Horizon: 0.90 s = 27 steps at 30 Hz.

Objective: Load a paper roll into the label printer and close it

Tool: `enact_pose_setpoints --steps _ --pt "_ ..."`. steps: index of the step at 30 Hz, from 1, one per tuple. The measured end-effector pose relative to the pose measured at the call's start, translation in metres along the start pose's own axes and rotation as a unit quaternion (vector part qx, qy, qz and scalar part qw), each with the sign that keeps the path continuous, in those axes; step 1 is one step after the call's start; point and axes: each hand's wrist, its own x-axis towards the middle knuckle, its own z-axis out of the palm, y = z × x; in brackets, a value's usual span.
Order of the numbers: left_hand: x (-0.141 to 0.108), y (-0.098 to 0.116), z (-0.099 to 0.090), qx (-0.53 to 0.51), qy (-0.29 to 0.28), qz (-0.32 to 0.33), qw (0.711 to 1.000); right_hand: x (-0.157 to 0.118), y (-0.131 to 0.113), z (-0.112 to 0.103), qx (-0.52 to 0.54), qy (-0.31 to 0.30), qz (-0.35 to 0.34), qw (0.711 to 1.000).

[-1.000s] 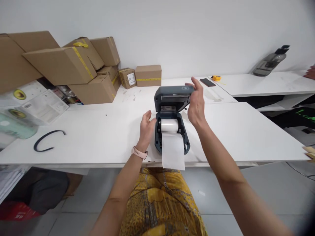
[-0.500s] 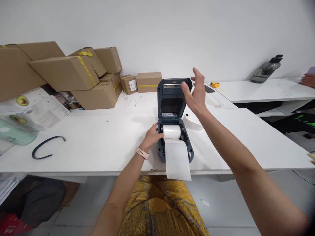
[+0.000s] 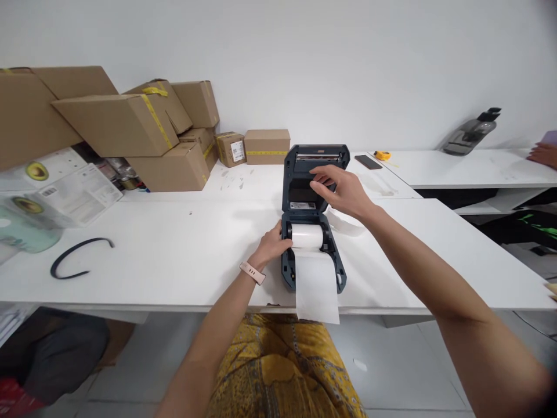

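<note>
A dark label printer (image 3: 339, 264) stands near the table's front edge with its lid (image 3: 288, 180) raised. Inside it sits a white label roll (image 3: 308, 237), its paper strip (image 3: 317, 284) hanging out over the front edge of the table. My left hand (image 3: 272, 245) grips the printer's left side, the thumb at the end of the roll. In front of the raised lid is my right hand (image 3: 342, 188), fingers bent and apart from the thumb, with nothing in it. A second white paper roll (image 3: 348, 223) lies to the right, partly behind my right hand.
Cardboard boxes (image 3: 117, 125) are piled at the back left. A black band (image 3: 65, 258) lies at left. Farther right are a phone (image 3: 368, 162), a yellow tape measure (image 3: 382, 155) and a dark bottle (image 3: 472, 133). Another person's hand (image 3: 543, 154) shows at the right edge.
My right hand has come down and left, from beside the top of the lid to in front of it. My left hand keeps its hold on the printer.
</note>
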Motion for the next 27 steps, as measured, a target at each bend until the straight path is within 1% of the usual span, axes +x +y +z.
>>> enact_pose_setpoints --steps 4,7,8,9,10,11,12,13,14,15,16,17,18,19,21,23,25,27 --pt "-0.004 0.004 0.0 0.011 0.0 -0.022 1.0 0.017 0.01 -0.001 0.014 0.003 0.015 1.0" --pt "-0.006 0.007 0.0 0.027 0.004 -0.029 0.999 0.021 0.013 -0.002 0.019 0.011 0.026 0.999" --pt "-0.006 0.009 0.001 0.036 0.005 -0.028 0.999 0.02 0.012 -0.003 0.012 0.004 0.028 1.0" --pt "-0.007 0.01 0.001 0.05 0.007 -0.026 0.998 0.018 0.011 -0.003 0.002 -0.023 0.028 0.999" --pt "-0.007 0.012 0.002 0.074 0.009 -0.025 0.997 0.015 0.008 -0.002 -0.009 -0.074 0.026 0.997" --pt "-0.008 0.014 0.003 0.108 0.013 -0.027 0.994 0.011 0.005 0.0 -0.022 -0.146 0.024 0.989" --pt "-0.009 0.017 0.004 0.153 0.02 -0.031 0.988 0.007 0.002 0.002 -0.037 -0.231 0.023 0.972" --pt "-0.011 0.02 0.004 0.205 0.028 -0.037 0.978 0.002 -0.001 0.006 -0.054 -0.315 0.026 0.947" --pt "-0.012 0.023 0.004 0.256 0.037 -0.042 0.965 -0.003 -0.005 0.011 -0.076 -0.386 0.031 0.919" --pt "-0.013 0.027 0.004 0.303 0.045 -0.045 0.951 -0.007 -0.008 0.017 -0.101 -0.437 0.04 0.893" --pt "-0.014 0.03 0.002 0.337 0.049 -0.046 0.939 -0.011 -0.01 0.023 -0.125 -0.47 0.051 0.872" --pt "-0.015 0.033 0.0 0.354 0.044 -0.046 0.933 -0.013 -0.013 0.029 -0.143 -0.49 0.061 0.858" --pt "-0.015 0.035 -0.003 0.352 0.026 -0.047 0.934 -0.015 -0.014 0.034 -0.153 -0.501 0.067 0.849" --pt "-0.015 0.037 -0.007 0.332 0.001 -0.049 0.942 -0.016 -0.015 0.039 -0.157 -0.506 0.069 0.845" --pt "-0.013 0.038 -0.013 0.254 -0.057 -0.058 0.964 -0.017 -0.014 0.046 -0.156 -0.507 0.069 0.845" --pt "-0.01 0.037 -0.018 0.173 -0.098 -0.069 0.978 -0.016 -0.011 0.049 -0.144 -0.505 0.071 0.848" --pt "-0.007 0.036 -0.02 0.129 -0.115 -0.084 0.981 -0.014 -0.007 0.048 -0.119 -0.503 0.075 0.853" --pt "-0.005 0.035 -0.02 0.113 -0.125 -0.1 0.981 -0.011 -0.005 0.046 -0.069 -0.52 0.075 0.848"
